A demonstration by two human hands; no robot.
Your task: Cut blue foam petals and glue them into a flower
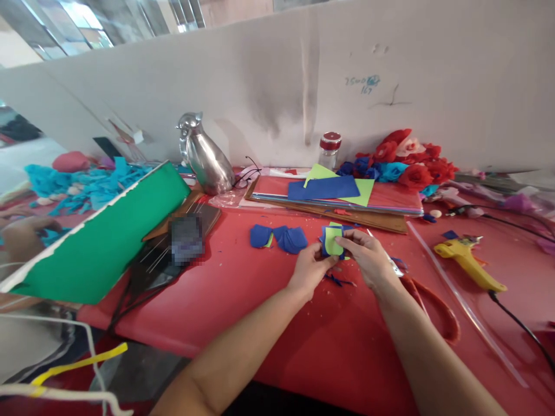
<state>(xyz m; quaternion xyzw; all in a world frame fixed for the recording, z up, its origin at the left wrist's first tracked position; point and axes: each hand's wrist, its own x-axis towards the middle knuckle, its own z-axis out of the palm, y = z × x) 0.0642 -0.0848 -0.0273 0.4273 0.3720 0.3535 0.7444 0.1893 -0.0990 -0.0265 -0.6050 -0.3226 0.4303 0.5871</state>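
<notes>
Between both hands is a small stack of cut paper pieces, with a light green paper piece on top of blue ones. My left hand pinches the stack's lower left side between thumb and fingers. My right hand grips the green piece's right edge, thumb and fingers closed. Left of the hands lie piles of blue paper petals, a bit of green showing among them. Scissors with red-wrapped handles lie partly hidden under my right hand and forearm. Dark blue scraps lie just below the hands.
Stacked coloured paper sheets lie behind the hands. Farther back stand a steel jug, a red-lidded jar and paper flowers. A yellow glue gun with its cord lies right; a green board leans left, near another person's hand.
</notes>
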